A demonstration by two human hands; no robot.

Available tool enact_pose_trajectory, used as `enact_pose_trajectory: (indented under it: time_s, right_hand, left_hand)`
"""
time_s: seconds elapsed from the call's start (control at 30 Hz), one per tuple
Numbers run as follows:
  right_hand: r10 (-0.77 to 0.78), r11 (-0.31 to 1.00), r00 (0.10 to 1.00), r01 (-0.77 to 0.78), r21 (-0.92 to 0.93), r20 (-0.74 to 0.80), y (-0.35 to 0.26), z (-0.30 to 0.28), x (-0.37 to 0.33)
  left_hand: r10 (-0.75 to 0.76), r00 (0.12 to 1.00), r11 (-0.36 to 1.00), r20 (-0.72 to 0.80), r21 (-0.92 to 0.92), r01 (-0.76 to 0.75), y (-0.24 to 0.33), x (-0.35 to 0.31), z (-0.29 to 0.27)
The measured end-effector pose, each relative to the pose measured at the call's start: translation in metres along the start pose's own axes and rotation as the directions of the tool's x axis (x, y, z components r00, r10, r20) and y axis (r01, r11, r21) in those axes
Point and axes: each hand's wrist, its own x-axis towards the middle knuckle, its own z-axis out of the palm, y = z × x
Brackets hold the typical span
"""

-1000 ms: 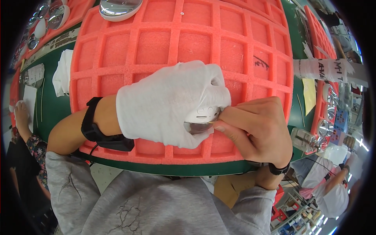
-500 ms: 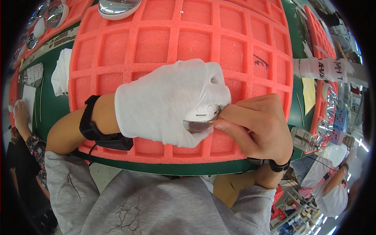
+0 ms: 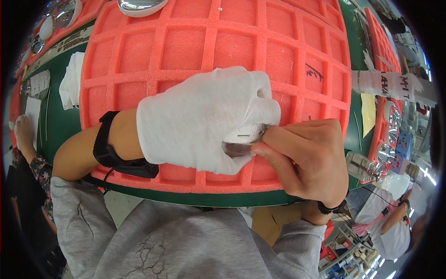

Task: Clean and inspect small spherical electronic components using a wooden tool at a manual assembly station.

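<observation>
My left hand (image 3: pixel 197 118) wears a white glove and is wrapped round a small white housing (image 3: pixel 251 131) with a slot and small openings in its surface. A shiny, mirror-like part (image 3: pixel 236 149) of it shows between the gloved fingers; the rest is covered by the hand. My bare right hand (image 3: pixel 313 160) is closed in a pinch, thumb and forefinger together at the housing's right edge. What lies between those fingertips is too small to make out. Both hands are above a pink foam tray (image 3: pixel 209 51) divided into square pockets.
A white-rimmed mirrored piece (image 3: pixel 141 6) sits at the tray's far left. White cloth (image 3: pixel 72 81) lies left of the tray. At right are a taped bar (image 3: pixel 383 83), a glass jar (image 3: pixel 362 166) and more mirrored pieces (image 3: pixel 385 151). Other people work on both sides.
My hands and the housing have shifted slightly right in the picture. My right hand sits a little lower, still pinching at the housing's edge.
</observation>
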Motion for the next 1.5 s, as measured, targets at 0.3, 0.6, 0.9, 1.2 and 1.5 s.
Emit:
enact_pose_trajectory:
  time_s: [0.3, 0.6, 0.9, 1.2, 1.5]
  right_hand:
    - [0.011, 1.000, 1.000, -0.011, 0.003, 0.009, 0.001, 0.000, 0.001]
    - [0.022, 0.994, 0.999, -0.024, 0.104, 0.024, 0.009, 0.000, -0.003]
    - [-0.029, 1.000, 0.995, 0.027, 0.014, 0.099, 0.004, -0.010, 0.003]
    - [-0.059, 0.998, 0.993, 0.061, -0.014, 0.102, -0.005, -0.010, 0.013]
    - [-0.008, 0.970, 0.999, -0.004, -0.244, -0.049, -0.029, 0.002, 0.010]
  left_hand:
    - [0.008, 0.999, 1.000, -0.040, 0.000, -0.008, 0.000, -0.002, 0.002]
    - [0.013, 0.998, 1.000, -0.062, 0.003, -0.013, -0.001, -0.001, 0.004]
    - [-0.031, 0.999, 0.999, -0.023, 0.012, 0.031, 0.004, -0.001, 0.002]
    - [-0.006, 0.999, 1.000, -0.041, -0.010, 0.005, -0.001, 0.000, 0.006]
    - [-0.015, 0.996, 1.000, -0.084, -0.006, 0.014, 0.003, 0.000, 0.006]
